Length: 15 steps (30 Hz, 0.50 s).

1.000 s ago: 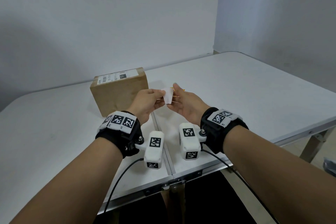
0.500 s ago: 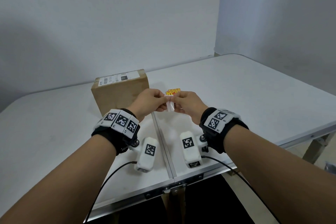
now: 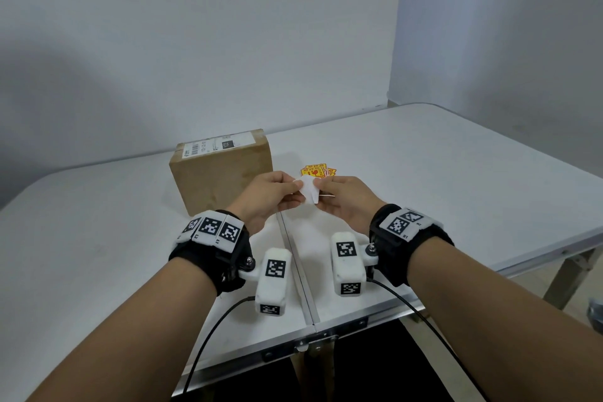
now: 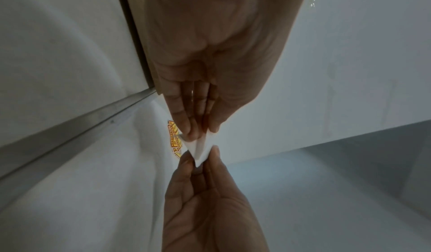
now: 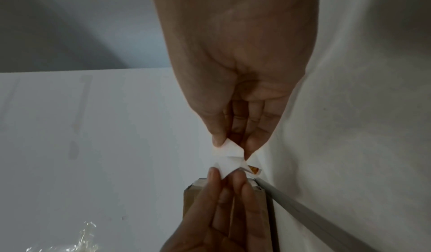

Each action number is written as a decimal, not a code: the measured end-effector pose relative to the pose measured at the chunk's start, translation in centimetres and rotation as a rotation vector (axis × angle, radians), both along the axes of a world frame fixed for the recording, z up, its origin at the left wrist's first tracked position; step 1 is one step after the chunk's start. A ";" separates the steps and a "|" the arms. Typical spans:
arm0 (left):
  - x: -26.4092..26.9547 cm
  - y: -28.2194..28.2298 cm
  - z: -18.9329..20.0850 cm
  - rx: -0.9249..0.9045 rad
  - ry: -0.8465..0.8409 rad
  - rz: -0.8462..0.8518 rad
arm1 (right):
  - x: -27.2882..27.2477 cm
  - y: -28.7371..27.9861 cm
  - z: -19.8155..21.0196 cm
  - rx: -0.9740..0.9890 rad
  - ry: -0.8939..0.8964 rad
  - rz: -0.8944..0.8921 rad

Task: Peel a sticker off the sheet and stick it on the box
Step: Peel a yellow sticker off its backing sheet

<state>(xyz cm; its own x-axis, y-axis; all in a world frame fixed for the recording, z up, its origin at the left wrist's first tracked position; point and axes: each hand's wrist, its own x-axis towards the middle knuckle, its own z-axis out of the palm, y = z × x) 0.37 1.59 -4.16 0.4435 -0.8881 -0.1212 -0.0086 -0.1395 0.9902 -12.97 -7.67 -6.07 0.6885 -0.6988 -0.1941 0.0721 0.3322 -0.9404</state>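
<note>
Table [image 3: 98,238] first: it is white and wide, with a seam running down its middle toward me. Grey-white walls stand behind it and meet in a corner at the back right.

On the left half of the table, near the seam, sits the brown box [image 3: 222,173]. It stands shut, with a white label [image 3: 218,146] on its top. I cannot see inside it.

Next comes my left hand [image 3: 270,196], held up just in front of the box. Its thumb and fingers pinch the left side of a small white sheet [image 3: 307,191]. My left grip is closed on that sheet, not loose.

The sheet hangs in the air between my two hands, above the seam. It is bent and folded, and in the right wrist view it looks crumpled [image 5: 229,159]. I can only see its white side, so I cannot tell where the sticker is on it.

My right hand [image 3: 346,202] pinches the right side of the same sheet with thumb and fingertips. That grip is closed on the sheet too.

Behind my hands, just right of the seam, yellow and red stickers [image 3: 316,170] lie flat on the table.
</note>
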 end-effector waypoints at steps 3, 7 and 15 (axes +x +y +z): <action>-0.2 0.0 0.0 -0.021 0.045 0.021 | 0.0 0.0 0.1 0.032 -0.021 -0.029; -0.3 0.1 -0.2 -0.031 0.089 0.058 | -0.1 -0.1 0.0 0.047 -0.034 -0.056; -0.3 0.2 -0.3 -0.028 0.060 0.070 | -0.3 -0.4 0.0 0.046 -0.009 -0.063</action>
<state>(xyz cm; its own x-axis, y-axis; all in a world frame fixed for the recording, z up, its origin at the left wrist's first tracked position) 0.03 1.83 -4.45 0.4968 -0.8588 -0.1250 0.0599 -0.1097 0.9922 -13.25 -8.03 -6.07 0.6452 -0.7314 -0.2209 0.1023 0.3693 -0.9237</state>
